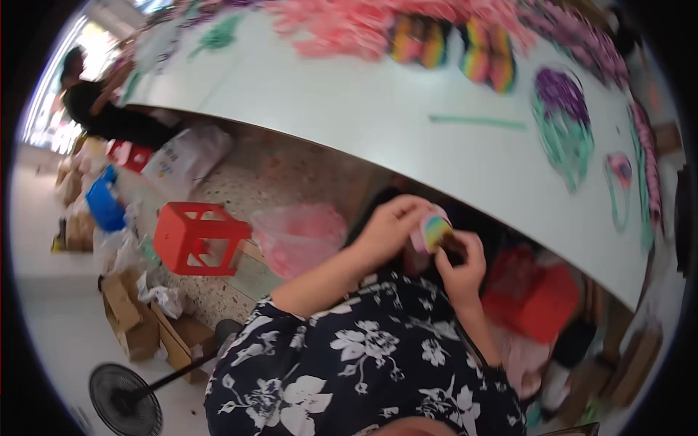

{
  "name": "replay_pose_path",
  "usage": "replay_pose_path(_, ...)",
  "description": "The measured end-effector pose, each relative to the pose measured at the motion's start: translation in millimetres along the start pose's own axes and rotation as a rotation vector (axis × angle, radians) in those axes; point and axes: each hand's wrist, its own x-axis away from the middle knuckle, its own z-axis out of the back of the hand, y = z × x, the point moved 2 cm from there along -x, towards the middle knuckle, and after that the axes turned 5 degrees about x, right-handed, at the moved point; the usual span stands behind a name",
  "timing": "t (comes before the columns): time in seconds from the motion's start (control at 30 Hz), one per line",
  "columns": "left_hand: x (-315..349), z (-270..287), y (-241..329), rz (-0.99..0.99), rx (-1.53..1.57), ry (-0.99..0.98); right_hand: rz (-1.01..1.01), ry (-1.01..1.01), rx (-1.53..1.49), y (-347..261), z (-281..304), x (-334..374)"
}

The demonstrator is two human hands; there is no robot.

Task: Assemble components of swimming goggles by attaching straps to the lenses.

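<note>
Just off the table's near edge, both my hands meet around a small rainbow-striped piece with a pink edge (pixel 434 231); blur hides exactly what it is. My left hand (pixel 392 227) grips its upper left side with bent fingers and thumb. At its lower right side, my right hand (pixel 463 267) pinches it, thumb against fingers. On the white table beyond lie two bundles of rainbow-coloured pieces (pixel 490 58), a mint green strip (pixel 478 122), and a bunch of purple and mint green cords (pixel 563 123).
A pink heap (pixel 342 25) covers the table's far side. Below the table edge stand a red stool (pixel 196 238), a pink plastic bag (pixel 299 236) and a red object (pixel 534 298). Cardboard boxes (pixel 131 312) and a fan (pixel 125 400) are lower left. Another person (pixel 109 109) works at the far left.
</note>
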Motion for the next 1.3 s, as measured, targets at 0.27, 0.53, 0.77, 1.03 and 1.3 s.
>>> replay_pose_path(0.27,3,0,-20,-0.085,0.141,-0.041,0.026,0.022,0.036,-11,9,7)
replay_pose_path(0.53,3,5,-4,-0.109,-0.035,-0.126,0.144,0.063,0.033,-15,14,3)
replay_pose_path(0.77,3,-2,-9,-0.133,0.028,-0.092,0.192,0.085,0.04,-16,15,-2)
replay_pose_path(1.03,0,2,-4,-0.055,0.02,-0.189,0.119,0.083,-0.011,-12,12,6)
replay_pose_path(1.3,23,3,-23,-0.272,0.003,-0.106,0.147,0.113,0.012,-11,11,2)
